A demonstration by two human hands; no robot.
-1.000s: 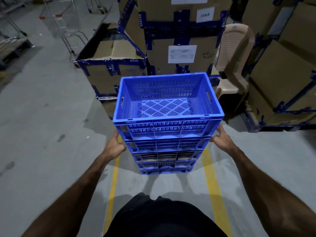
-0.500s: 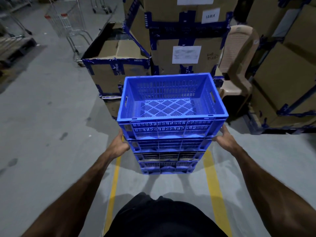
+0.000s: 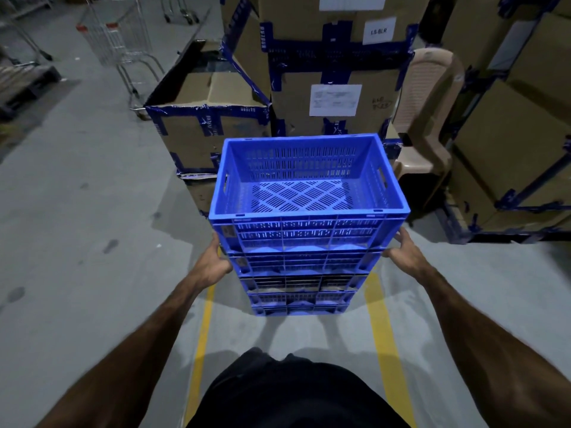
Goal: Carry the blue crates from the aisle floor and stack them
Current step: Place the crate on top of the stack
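Top of the pile, there it is: an empty blue slotted plastic crate, sitting square on a stack of matching blue plastic crates that stands on the grey concrete aisle floor, planted between two painted yellow floor lines. Four tiers I can count below that top rim, all nested neatly, the open basket facing up with its diamond-patterned slotted base showing. Both arms are stretched out to it. The left hand is curled against the near left corner at the seam under the top crate, fingers wrapped round the side and out of sight, so it's pressed onto the plastic rather than spread. The right hand mirrors it on the near right corner, thumb along the front edge, fingers clasping the side wall. Just behind the stack, a brown cardboard box with blue tape leans with its top flap open, and taller taped cartons with white paper labels rise beside it. To the right, a beige plastic chair tucked against more cartons. Far off at upper left, a wire shopping trolley stands well apart on the floor.
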